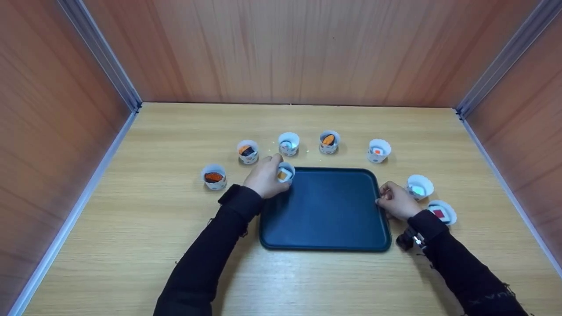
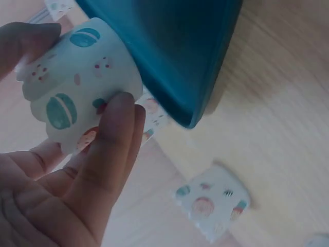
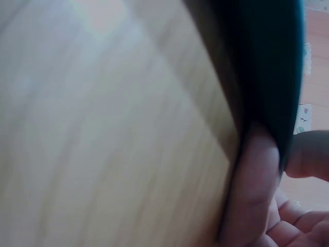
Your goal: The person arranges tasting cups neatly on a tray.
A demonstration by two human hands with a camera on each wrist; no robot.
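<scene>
Head view — left hand (image 1: pixel 264 177) grips a patterned cup (image 1: pixel 288 170) — right hand (image 1: pixel 398 202) pinches the tray (image 1: pixel 325 210).

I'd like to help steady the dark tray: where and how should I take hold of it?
Probably pinch the left rim, toward the near corner, coming from the left. The tray is wide and shallow with a raised edge; the right hand already pinches the opposite side, and the left hand, holding a cup, is by the far left corner.
</scene>
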